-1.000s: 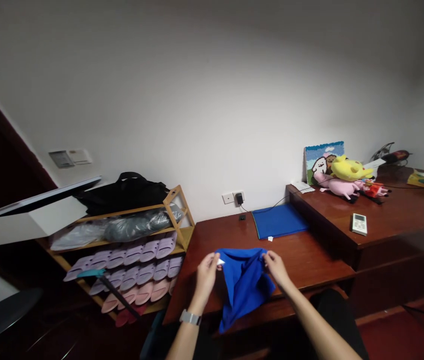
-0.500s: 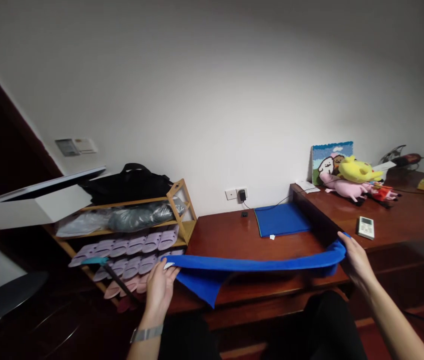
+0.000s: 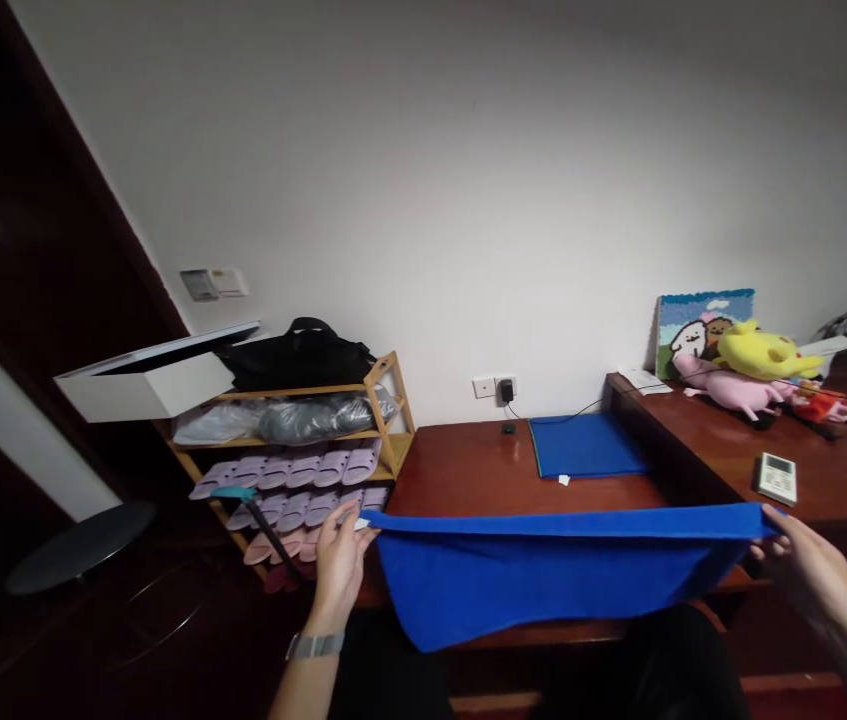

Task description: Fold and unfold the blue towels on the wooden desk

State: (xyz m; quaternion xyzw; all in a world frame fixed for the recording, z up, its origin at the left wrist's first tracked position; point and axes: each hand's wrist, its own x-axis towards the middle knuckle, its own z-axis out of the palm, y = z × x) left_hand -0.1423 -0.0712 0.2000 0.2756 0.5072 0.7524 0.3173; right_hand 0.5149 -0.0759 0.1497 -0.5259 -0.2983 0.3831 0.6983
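Cloth [image 3: 535, 580] in bright blue hangs along the near edge of the tabletop [image 3: 460, 465], its upper ends pinched by widely parted left hand [image 3: 340, 562] and right hand [image 3: 805, 562], in what looks like a spreading-out step whose next move would call for even tension.
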